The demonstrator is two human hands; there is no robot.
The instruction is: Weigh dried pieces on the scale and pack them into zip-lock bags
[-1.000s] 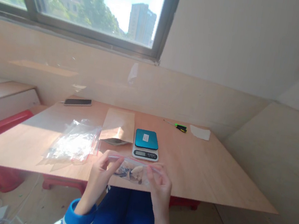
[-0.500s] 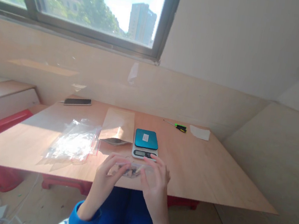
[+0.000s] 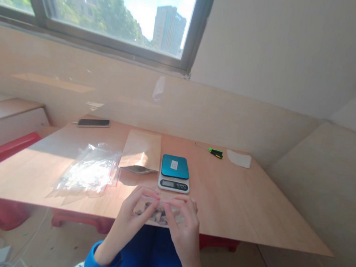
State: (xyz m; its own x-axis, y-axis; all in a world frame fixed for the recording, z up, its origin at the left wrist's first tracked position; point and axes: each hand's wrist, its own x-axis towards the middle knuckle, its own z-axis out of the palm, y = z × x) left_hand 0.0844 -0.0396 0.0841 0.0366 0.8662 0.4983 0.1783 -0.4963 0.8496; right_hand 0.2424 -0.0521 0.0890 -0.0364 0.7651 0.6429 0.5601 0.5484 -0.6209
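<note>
A small clear plastic bag [image 3: 159, 216] with dark and pale brown pieces inside is held at the table's front edge. My left hand [image 3: 136, 210] pinches its upper edge from the left, thumb against fingers. From the right, my right hand [image 3: 183, 219] pinches the same edge, the two thumbs close together. What the pieces are I cannot make out. Just beyond my hands sits a kitchen scale [image 3: 174, 173] with a blue top and a small display. Left of it lies a brown paper pouch [image 3: 142, 151], its mouth partly open toward me.
A pile of clear zip bags [image 3: 90, 171] lies on the left of the wooden table [image 3: 247, 206]. Behind it is a phone [image 3: 94, 123]. Green-and-black handled tools [image 3: 215, 152] and a white paper piece [image 3: 239, 159] lie at the back right. Red stools [image 3: 81, 221] stand below.
Both hands have drawn closer together along the bag's upper edge. My right fingers have come down away from the scale's front, and the bag now hangs lower with its contents more visible.
</note>
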